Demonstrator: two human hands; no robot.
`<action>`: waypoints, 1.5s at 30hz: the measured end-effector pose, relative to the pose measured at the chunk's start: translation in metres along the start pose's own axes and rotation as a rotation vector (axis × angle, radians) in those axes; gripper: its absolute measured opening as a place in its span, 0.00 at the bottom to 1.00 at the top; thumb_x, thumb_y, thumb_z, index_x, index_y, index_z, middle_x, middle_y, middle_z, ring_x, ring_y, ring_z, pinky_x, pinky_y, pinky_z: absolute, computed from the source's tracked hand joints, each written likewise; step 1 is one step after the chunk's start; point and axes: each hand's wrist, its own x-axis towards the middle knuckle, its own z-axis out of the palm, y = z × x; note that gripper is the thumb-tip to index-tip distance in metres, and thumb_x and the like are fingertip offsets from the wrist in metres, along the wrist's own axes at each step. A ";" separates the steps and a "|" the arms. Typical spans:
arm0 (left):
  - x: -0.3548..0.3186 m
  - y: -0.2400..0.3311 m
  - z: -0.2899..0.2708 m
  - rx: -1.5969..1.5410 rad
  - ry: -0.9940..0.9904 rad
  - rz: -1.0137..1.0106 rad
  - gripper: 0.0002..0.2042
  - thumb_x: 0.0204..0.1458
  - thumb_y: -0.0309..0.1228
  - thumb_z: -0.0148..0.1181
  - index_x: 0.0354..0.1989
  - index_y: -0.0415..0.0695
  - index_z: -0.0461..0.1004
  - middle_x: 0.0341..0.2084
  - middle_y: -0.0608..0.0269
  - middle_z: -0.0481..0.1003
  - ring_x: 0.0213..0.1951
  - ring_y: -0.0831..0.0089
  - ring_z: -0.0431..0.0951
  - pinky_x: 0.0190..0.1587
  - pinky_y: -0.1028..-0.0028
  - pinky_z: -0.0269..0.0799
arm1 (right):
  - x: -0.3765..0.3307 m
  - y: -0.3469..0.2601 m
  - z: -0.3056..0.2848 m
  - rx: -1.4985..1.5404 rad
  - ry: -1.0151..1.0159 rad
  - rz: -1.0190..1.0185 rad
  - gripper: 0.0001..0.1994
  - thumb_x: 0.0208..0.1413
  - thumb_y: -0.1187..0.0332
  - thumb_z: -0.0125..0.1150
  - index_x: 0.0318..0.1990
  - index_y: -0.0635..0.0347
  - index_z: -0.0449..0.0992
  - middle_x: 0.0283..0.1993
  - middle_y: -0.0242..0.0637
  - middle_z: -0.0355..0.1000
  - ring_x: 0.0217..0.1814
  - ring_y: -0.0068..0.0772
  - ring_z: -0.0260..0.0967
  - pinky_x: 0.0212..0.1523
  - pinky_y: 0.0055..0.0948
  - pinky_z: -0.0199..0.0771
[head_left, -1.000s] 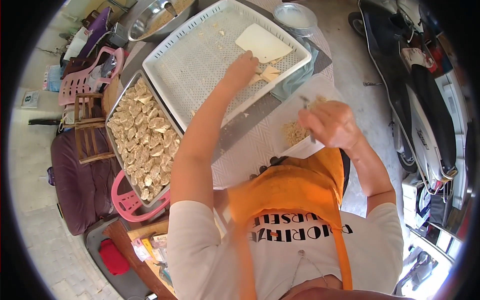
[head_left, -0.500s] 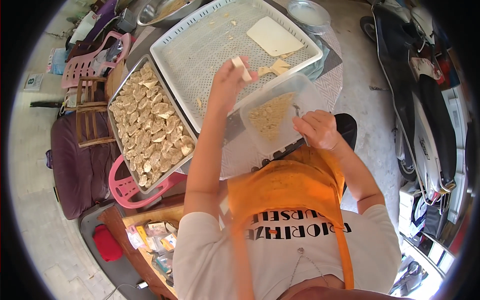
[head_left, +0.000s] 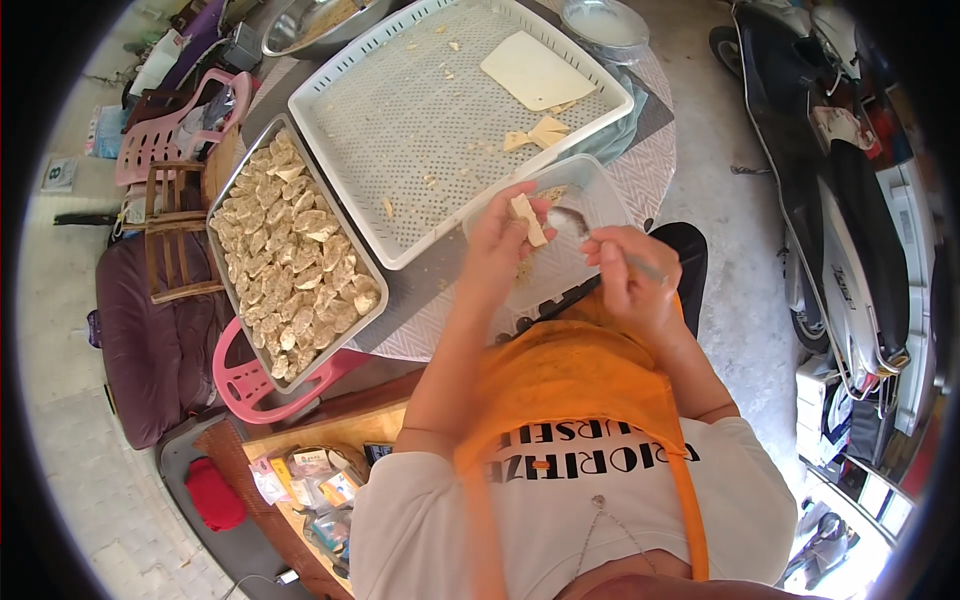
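Note:
My left hand (head_left: pixel 497 235) is closed around a pale cream-coloured, block-like piece (head_left: pixel 527 220), its kind unclear, above the clear plastic container (head_left: pixel 606 190). My right hand (head_left: pixel 640 275) grips a metal spoon (head_left: pixel 645 267), whose head end reaches toward that piece. In the container lies a tan, crumbly filling (head_left: pixel 525 268), partly hidden by my left hand. Beyond it stands a large white perforated tray (head_left: pixel 390 120) with a few cream pieces (head_left: pixel 537 133) and scattered crumbs. To the left, a metal tray (head_left: pixel 378 312) is full of stuffed, dumpling-like pieces (head_left: pixel 285 250).
A flat cream slab (head_left: pixel 538 70) lies in the white tray. Behind are a metal bowl (head_left: pixel 330 25) and a clear round bowl (head_left: pixel 605 25). A pink plastic chair (head_left: pixel 245 385) sits under the metal tray; a scooter (head_left: pixel 850 220) stands at the right.
My left hand has come down from over the white tray to the container, holding the cream piece. My right hand has raised the spoon out of the filling toward it.

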 end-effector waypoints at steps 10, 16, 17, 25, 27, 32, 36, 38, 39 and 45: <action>-0.004 -0.005 0.003 0.135 -0.020 0.058 0.21 0.55 0.18 0.37 0.55 0.46 0.68 0.38 0.64 0.73 0.33 0.84 0.70 0.31 0.84 0.65 | 0.001 -0.002 0.024 -0.129 -0.027 -0.242 0.05 0.47 0.83 0.56 0.32 0.68 0.74 0.25 0.40 0.73 0.24 0.36 0.73 0.26 0.26 0.72; -0.008 -0.007 0.001 0.129 -0.078 0.025 0.18 0.56 0.20 0.38 0.53 0.41 0.68 0.43 0.61 0.73 0.45 0.76 0.72 0.46 0.76 0.71 | -0.001 0.011 0.030 0.050 -0.067 -0.079 0.03 0.48 0.79 0.58 0.32 0.67 0.75 0.29 0.43 0.73 0.26 0.40 0.73 0.25 0.29 0.73; -0.009 -0.006 -0.004 0.127 -0.076 0.026 0.18 0.56 0.20 0.38 0.53 0.41 0.68 0.43 0.61 0.73 0.45 0.76 0.72 0.46 0.76 0.71 | 0.001 0.011 0.027 0.051 -0.070 -0.080 0.03 0.48 0.79 0.58 0.32 0.67 0.75 0.29 0.43 0.73 0.26 0.40 0.73 0.25 0.29 0.73; -0.006 -0.011 -0.030 0.345 0.226 0.336 0.10 0.56 0.18 0.42 0.43 0.36 0.68 0.45 0.56 0.70 0.48 0.71 0.71 0.51 0.68 0.73 | 0.027 0.081 0.038 -0.191 -0.155 0.373 0.08 0.54 0.70 0.56 0.32 0.68 0.76 0.21 0.46 0.72 0.22 0.39 0.72 0.24 0.32 0.71; -0.006 -0.005 -0.022 0.239 0.229 0.318 0.10 0.56 0.18 0.42 0.44 0.36 0.68 0.45 0.55 0.71 0.49 0.70 0.71 0.51 0.68 0.73 | 0.026 0.095 0.049 -0.185 -0.233 0.393 0.09 0.54 0.70 0.55 0.32 0.69 0.77 0.21 0.46 0.72 0.22 0.38 0.73 0.25 0.32 0.71; -0.006 0.000 -0.030 0.160 0.233 0.213 0.12 0.55 0.17 0.40 0.45 0.36 0.67 0.46 0.54 0.71 0.50 0.69 0.71 0.51 0.68 0.73 | 0.028 0.092 0.079 0.405 -0.517 0.836 0.14 0.57 0.67 0.51 0.33 0.74 0.76 0.26 0.44 0.75 0.27 0.33 0.75 0.33 0.27 0.77; -0.005 0.011 -0.027 0.035 0.220 0.188 0.13 0.53 0.17 0.39 0.46 0.35 0.67 0.46 0.53 0.70 0.50 0.69 0.71 0.52 0.67 0.72 | 0.032 0.083 0.068 0.577 -0.501 0.929 0.15 0.59 0.66 0.50 0.39 0.75 0.74 0.32 0.45 0.74 0.33 0.33 0.76 0.36 0.25 0.78; -0.007 0.019 -0.025 -0.031 0.238 0.166 0.14 0.53 0.17 0.38 0.46 0.35 0.67 0.46 0.53 0.70 0.50 0.69 0.71 0.53 0.67 0.72 | 0.037 0.075 0.050 0.704 -0.493 0.980 0.15 0.60 0.66 0.49 0.43 0.73 0.72 0.35 0.45 0.74 0.36 0.33 0.75 0.38 0.25 0.77; -0.007 0.022 -0.027 -0.010 0.232 0.166 0.14 0.53 0.17 0.38 0.46 0.35 0.67 0.46 0.54 0.71 0.50 0.69 0.71 0.53 0.67 0.71 | 0.037 0.072 0.042 0.701 -0.496 0.981 0.15 0.60 0.66 0.49 0.43 0.73 0.72 0.35 0.45 0.74 0.36 0.33 0.75 0.38 0.25 0.77; -0.002 0.015 -0.027 0.191 0.116 0.113 0.16 0.51 0.18 0.39 0.46 0.39 0.69 0.44 0.61 0.72 0.45 0.77 0.71 0.48 0.75 0.70 | 0.031 0.058 0.006 0.714 -0.338 0.961 0.14 0.60 0.64 0.50 0.42 0.68 0.73 0.33 0.42 0.74 0.31 0.28 0.73 0.34 0.24 0.74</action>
